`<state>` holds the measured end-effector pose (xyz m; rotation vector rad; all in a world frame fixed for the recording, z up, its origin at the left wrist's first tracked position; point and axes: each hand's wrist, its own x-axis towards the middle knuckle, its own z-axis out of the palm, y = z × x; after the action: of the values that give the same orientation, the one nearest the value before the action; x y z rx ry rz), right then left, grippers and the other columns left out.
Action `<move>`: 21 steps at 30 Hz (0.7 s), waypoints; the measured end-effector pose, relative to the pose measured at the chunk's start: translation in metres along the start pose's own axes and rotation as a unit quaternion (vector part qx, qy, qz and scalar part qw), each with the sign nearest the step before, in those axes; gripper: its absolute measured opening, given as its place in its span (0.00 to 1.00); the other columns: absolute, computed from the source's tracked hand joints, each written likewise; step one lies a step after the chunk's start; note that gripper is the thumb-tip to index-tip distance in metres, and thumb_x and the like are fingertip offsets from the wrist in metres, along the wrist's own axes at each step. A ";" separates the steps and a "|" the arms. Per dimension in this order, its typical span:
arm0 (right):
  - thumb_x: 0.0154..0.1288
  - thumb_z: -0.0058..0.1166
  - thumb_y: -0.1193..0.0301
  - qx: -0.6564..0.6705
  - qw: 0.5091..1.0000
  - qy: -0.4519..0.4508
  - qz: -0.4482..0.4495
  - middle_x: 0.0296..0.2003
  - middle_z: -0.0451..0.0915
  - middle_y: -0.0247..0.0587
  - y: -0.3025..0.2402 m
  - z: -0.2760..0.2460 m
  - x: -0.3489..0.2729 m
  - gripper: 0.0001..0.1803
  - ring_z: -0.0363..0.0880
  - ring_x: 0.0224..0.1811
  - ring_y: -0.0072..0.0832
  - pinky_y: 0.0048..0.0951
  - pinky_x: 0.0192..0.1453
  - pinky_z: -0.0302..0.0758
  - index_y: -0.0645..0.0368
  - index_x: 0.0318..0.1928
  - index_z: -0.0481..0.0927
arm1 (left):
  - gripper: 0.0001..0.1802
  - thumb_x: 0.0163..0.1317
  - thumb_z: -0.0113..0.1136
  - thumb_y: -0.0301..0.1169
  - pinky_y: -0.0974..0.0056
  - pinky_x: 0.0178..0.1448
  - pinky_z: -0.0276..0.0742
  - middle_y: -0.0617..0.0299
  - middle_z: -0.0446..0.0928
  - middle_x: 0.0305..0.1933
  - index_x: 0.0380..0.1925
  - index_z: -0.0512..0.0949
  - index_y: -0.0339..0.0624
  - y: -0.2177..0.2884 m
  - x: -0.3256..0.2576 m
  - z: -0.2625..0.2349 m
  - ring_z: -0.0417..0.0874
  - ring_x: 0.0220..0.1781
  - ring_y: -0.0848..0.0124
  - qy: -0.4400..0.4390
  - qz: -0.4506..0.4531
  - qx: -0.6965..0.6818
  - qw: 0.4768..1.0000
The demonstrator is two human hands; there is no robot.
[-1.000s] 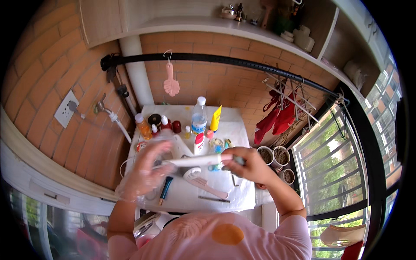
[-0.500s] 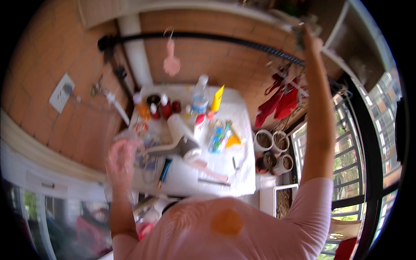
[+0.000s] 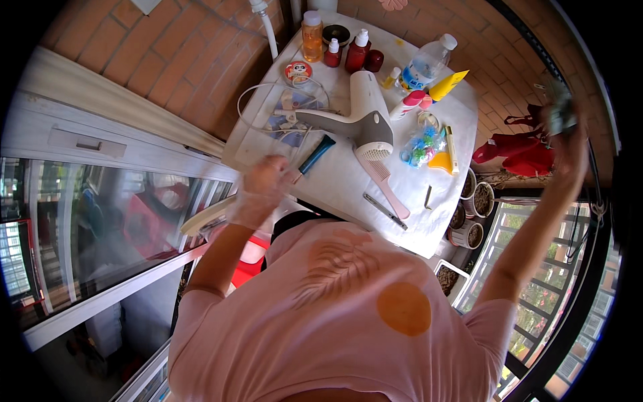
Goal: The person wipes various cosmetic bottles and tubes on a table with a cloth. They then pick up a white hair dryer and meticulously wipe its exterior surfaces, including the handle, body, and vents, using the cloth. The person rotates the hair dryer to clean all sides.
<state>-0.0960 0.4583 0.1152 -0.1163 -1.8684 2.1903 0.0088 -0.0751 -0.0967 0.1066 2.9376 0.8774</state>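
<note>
My left hand (image 3: 264, 184), in a loose clear plastic glove, hovers by the table's near-left edge with curled fingers. Whether anything is inside them is hidden. Close to its fingertips lies a dark blue tube (image 3: 316, 154). Far out to the right, my right hand (image 3: 568, 144) is raised and closed around a crumpled grey-green bundle (image 3: 561, 112), too blurred to name. A white and grey hair dryer (image 3: 370, 120) lies mid-table, its outlet over a pink comb (image 3: 383, 182). Slim metal tweezers (image 3: 385, 211) rest nearer the front edge.
On the white-covered table (image 3: 418, 234) stand red pump bottles (image 3: 357, 52), an orange bottle (image 3: 312, 37) and a clear water bottle (image 3: 426, 63). A yellow tube (image 3: 447, 86) is beside them. Red cloth (image 3: 519, 154) hangs rightward above plant pots (image 3: 479, 199). A sliding glass door (image 3: 120, 221) borders the left.
The view has tilted down and turned. My left hand has come from beside the table's left side to its near edge. My right arm remains raised, now lower in the picture, still holding the bundle.
</note>
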 end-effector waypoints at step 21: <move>0.43 0.54 0.80 -0.402 0.735 -0.345 -0.423 0.49 0.74 0.41 0.153 0.228 -0.190 0.26 0.69 0.59 0.37 0.43 0.65 0.60 0.59 0.48 0.75 | 0.10 0.60 0.55 0.34 0.76 0.23 0.56 0.67 0.68 0.23 0.34 0.73 0.37 0.060 -0.008 -0.023 0.63 0.19 0.81 -0.229 -0.029 -0.519 0.823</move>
<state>0.0130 0.1714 -0.0157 1.2739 -2.3719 0.7203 0.0175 -0.0383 -0.0436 0.1273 1.6967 1.9433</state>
